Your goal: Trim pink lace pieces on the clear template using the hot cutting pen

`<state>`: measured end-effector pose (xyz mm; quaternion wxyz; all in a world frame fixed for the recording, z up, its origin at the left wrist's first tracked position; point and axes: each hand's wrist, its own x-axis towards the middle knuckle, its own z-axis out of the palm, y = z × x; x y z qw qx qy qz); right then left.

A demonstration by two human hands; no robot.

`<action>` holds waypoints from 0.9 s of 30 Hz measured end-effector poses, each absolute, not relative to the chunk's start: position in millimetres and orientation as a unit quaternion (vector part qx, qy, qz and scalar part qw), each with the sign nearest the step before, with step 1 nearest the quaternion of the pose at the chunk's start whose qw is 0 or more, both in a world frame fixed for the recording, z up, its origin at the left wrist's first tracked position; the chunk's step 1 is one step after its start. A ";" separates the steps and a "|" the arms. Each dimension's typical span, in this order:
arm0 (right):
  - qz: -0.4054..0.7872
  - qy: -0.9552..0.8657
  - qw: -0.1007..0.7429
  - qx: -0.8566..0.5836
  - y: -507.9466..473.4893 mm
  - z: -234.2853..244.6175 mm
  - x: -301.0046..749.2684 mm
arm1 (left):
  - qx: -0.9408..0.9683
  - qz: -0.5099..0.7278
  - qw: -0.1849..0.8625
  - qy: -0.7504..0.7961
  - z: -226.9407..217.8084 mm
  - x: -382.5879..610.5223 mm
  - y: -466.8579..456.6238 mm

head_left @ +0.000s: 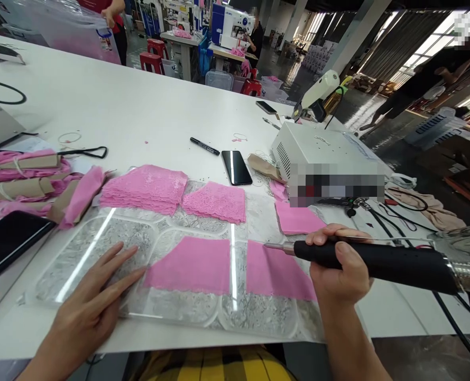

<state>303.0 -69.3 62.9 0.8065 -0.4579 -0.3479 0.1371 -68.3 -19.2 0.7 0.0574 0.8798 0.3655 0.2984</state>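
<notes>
My right hand [340, 264] is wrapped round the black grip of a pen-shaped hot tool [381, 262], whose metal tip points left over a pink fabric piece [278, 272]. My left hand [94, 296] lies with fingers spread on a clear plastic sheet [100, 254]; its index fingertip is at the left corner of another pink fabric piece [195, 264]. Both pieces lie flat on the sheet, side by side. Behind them sit a thick stack of pink lace pieces [143, 188] and a smaller lace stack [217, 202]. A plain pink stack [298, 217] lies further right.
A grey control box [325, 148] stands at the right, with cables trailing beside it. A phone [237, 168] and a black marker [205, 146] lie behind the stacks. Tied pink bundles [20, 169] and a large dark phone [15, 243] are at the left. Other people stand beyond the table.
</notes>
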 end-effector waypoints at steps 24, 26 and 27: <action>0.191 -0.363 0.793 -0.450 -68.6 59.7 282.7 | 0.877 0.313 0.074 0.358 4.8 -65.5 -24.1; 0.191 -0.364 0.792 -0.451 -68.3 59.0 282.5 | 0.876 0.315 0.075 0.358 4.6 -65.7 -24.3; 0.191 -0.365 0.792 -0.452 -68.1 59.0 282.5 | 0.876 0.315 0.075 0.358 4.4 -65.9 -24.2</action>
